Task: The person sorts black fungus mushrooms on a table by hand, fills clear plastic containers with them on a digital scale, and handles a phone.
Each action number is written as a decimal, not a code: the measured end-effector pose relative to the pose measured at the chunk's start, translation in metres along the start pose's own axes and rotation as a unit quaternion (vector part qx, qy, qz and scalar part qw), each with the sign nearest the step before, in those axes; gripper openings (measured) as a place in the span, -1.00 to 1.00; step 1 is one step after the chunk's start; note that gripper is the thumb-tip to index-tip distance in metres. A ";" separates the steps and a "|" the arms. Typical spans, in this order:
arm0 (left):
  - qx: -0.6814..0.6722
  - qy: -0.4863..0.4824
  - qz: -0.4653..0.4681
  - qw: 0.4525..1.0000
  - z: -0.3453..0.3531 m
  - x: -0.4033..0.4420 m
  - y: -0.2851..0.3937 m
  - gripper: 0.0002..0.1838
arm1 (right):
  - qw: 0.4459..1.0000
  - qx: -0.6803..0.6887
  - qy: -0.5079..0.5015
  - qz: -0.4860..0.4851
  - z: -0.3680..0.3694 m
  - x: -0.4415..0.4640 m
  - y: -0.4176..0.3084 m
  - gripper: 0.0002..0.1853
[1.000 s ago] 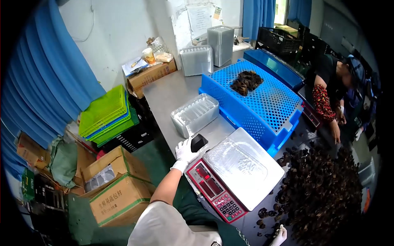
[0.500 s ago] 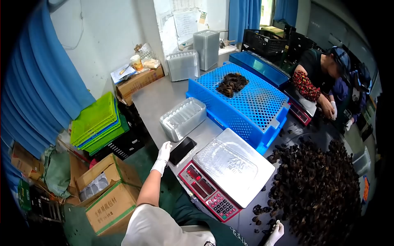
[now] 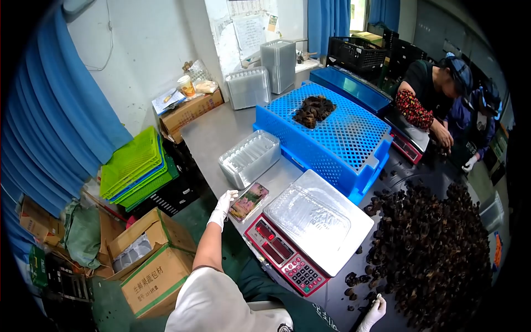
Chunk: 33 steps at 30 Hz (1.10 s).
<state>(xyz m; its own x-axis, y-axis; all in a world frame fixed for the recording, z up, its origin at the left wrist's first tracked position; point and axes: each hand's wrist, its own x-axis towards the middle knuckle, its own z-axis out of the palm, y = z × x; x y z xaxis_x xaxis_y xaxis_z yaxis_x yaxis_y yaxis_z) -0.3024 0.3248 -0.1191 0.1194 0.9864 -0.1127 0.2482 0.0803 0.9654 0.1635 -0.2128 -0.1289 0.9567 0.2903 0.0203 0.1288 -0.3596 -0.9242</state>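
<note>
My left hand, in a white glove, is at the left edge of a smartphone lying on the metal table. Its fingers are stretched out, and the phone's screen is lit with a colourful picture. Beside the phone stands a red-framed digital scale with a clear plastic tray on its plate. My right hand, also gloved, is low at the front, by the pile of dark dried mushrooms or fungus. Its fingers are curled together; what they hold, if anything, cannot be made out.
Stacked clear trays stand behind the phone. An upturned blue crate bears a tray of dark pieces. Across the table a person works by another scale. Green crates and a cardboard box stand left.
The phone's screen has gone from black to lit. My left hand has moved slightly, with its fingers at the phone's edge. The whole view has shifted a little.
</note>
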 end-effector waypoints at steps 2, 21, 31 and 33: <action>-0.019 -0.005 -0.018 1.000 -0.002 0.001 0.002 -0.44 | 1.000 0.012 0.014 0.004 0.007 -0.006 -0.005 -0.81; -0.044 -0.005 -0.067 0.997 -0.001 0.005 0.004 -0.42 | 1.000 0.003 0.006 -0.018 0.003 -0.008 -0.004 -0.79; -0.069 0.006 -0.070 0.995 0.001 0.003 0.009 -0.57 | 0.999 -0.024 0.015 -0.026 0.007 -0.016 -0.026 -0.78; -0.068 0.005 -0.071 0.995 0.001 0.004 0.009 -0.59 | 0.999 -0.027 0.012 -0.016 0.007 -0.017 -0.029 -0.78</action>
<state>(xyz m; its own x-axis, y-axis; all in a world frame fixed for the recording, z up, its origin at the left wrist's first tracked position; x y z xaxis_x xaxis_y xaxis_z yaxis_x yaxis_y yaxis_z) -0.2988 0.3293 -0.1111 0.0829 0.9650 -0.2486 0.1290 0.2370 0.9629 0.1415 -0.2011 -0.1052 0.9577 0.2818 0.0584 0.1719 -0.3974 -0.9014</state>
